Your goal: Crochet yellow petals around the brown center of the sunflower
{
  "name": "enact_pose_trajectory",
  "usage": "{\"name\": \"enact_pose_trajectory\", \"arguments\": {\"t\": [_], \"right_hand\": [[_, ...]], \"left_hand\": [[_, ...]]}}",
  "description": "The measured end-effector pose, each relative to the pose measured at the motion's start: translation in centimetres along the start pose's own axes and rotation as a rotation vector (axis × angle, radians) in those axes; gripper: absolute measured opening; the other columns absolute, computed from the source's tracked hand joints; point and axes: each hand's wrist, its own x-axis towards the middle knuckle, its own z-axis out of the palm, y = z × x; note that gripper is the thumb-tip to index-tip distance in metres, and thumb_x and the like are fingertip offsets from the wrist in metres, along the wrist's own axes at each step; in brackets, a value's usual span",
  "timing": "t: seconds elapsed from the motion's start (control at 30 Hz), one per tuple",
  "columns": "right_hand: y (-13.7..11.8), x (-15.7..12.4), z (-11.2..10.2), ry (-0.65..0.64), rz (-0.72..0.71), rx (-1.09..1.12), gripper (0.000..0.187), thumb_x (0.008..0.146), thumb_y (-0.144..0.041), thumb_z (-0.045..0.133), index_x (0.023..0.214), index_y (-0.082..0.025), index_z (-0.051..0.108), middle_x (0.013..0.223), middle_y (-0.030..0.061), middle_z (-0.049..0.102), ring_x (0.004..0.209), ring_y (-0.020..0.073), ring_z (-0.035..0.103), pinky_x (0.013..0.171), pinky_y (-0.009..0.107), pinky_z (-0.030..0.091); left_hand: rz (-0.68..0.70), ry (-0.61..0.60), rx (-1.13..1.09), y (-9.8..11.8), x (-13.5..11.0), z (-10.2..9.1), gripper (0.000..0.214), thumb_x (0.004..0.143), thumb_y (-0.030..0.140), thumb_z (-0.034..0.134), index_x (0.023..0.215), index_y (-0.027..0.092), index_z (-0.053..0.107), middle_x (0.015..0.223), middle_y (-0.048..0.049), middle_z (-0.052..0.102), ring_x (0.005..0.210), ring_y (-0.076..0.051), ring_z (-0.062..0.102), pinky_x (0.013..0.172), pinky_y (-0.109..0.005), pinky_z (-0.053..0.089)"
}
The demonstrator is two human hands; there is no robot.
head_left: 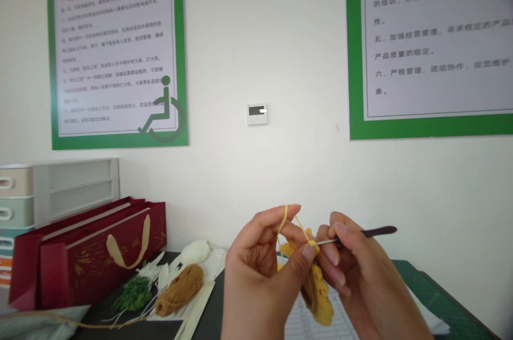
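Observation:
My left hand [264, 254] pinches a yellow crochet piece [318, 297] between thumb and fingers, and the piece hangs down below the grip. A strand of yellow yarn [285, 218] loops over the raised left index finger and runs down to the stitches. In my right hand [352, 254] is a crochet hook [379, 231] with a dark handle, held like a pen. Its thin metal shaft points left and meets the work at the left thumb tip. The hook's very tip is hidden in the yarn.
Dark red gift bags [104, 254] stand at the left before a drawer unit [80, 185]. Near them lie a brown yarn skein [180, 289], green yarn [134, 293] and a white bundle [195, 252]. Printed paper [298, 318] and a green cutting mat [436, 297] lie beneath my hands.

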Motion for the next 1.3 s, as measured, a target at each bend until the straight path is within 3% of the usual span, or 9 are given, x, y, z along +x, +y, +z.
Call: {"name": "enact_pose_trajectory", "arguments": {"t": [0.3, 0.47, 0.57, 0.77, 0.9, 1.0, 1.3], "right_hand": [[-0.4, 0.1, -0.7, 0.01, -0.001, -0.034, 0.045, 0.095, -0.048, 0.061, 0.06, -0.021, 0.052, 0.05, -0.0036, 0.048, 0.048, 0.0107, 0.039, 0.05, 0.025, 0.034], [-0.8, 0.3, -1.2, 0.064, -0.056, -0.081, 0.039, 0.092, -0.043, 0.066, 0.063, -0.021, 0.05, 0.054, -0.0044, 0.052, 0.046, 0.0089, 0.041, 0.046, 0.022, 0.035], [-1.2, 0.1, -1.0, 0.136, -0.087, -0.129, 0.037, 0.089, -0.041, 0.068, 0.064, -0.021, 0.049, 0.053, -0.004, 0.053, 0.045, 0.0093, 0.043, 0.044, 0.022, 0.034], [-1.8, -0.6, -0.5, 0.27, -0.165, -0.259, 0.037, 0.089, -0.039, 0.066, 0.062, -0.022, 0.048, 0.051, -0.0037, 0.051, 0.045, 0.009, 0.042, 0.042, 0.021, 0.033], [-1.4, -0.6, -1.5, 0.231, -0.221, -0.302, 0.035, 0.092, -0.039, 0.063, 0.064, -0.023, 0.049, 0.05, -0.0033, 0.053, 0.042, 0.0097, 0.042, 0.04, 0.022, 0.033], [-1.1, -0.6, -1.9, 0.252, -0.268, -0.339, 0.035, 0.095, -0.037, 0.059, 0.065, -0.023, 0.048, 0.049, -0.0039, 0.053, 0.041, 0.0099, 0.043, 0.04, 0.021, 0.034], [-1.2, -1.5, -1.2, 0.313, -0.459, -0.553, 0.041, 0.101, -0.045, 0.056, 0.067, -0.024, 0.048, 0.048, -0.0048, 0.053, 0.042, 0.0098, 0.047, 0.043, 0.021, 0.04]], "left_hand": [[0.01, 0.069, 0.05, 0.0, -0.5, 0.6, 0.036, 0.066, 0.002, 0.085, 0.094, 0.025, 0.083, 0.077, 0.0014, 0.078, 0.076, -0.013, 0.072, 0.079, -0.022, 0.058], [0.015, 0.016, 0.094, 0.1, -0.6, 0.8, 0.036, 0.069, 0.002, 0.083, 0.095, 0.027, 0.085, 0.078, 0.0003, 0.078, 0.077, -0.015, 0.072, 0.075, -0.021, 0.059], [0.024, 0.009, 0.136, 0.2, -0.7, 0.9, 0.036, 0.068, 0.002, 0.082, 0.091, 0.029, 0.085, 0.082, 0.0009, 0.079, 0.081, -0.016, 0.073, 0.081, -0.023, 0.059], [0.053, 0.014, 0.177, 0.1, -0.7, 1.1, 0.032, 0.067, 0.003, 0.078, 0.083, 0.03, 0.085, 0.082, 0.0009, 0.079, 0.081, -0.019, 0.071, 0.113, -0.042, 0.048], [0.087, -0.043, 0.187, -0.2, -0.6, 1.1, 0.028, 0.072, 0.004, 0.076, 0.082, 0.028, 0.084, 0.077, 0.0012, 0.077, 0.086, -0.02, 0.071, 0.117, -0.044, 0.045], [0.097, -0.092, 0.141, -0.5, -0.4, 1.0, 0.028, 0.074, 0.002, 0.076, 0.082, 0.028, 0.083, 0.073, 0.0036, 0.074, 0.078, -0.017, 0.069, 0.119, -0.044, 0.044], [-0.087, -0.135, 0.016, -0.4, -0.1, 0.7, 0.027, 0.072, 0.001, 0.081, 0.081, 0.026, 0.084, 0.073, 0.0045, 0.073, 0.072, -0.012, 0.066, 0.114, -0.035, 0.047]]}}
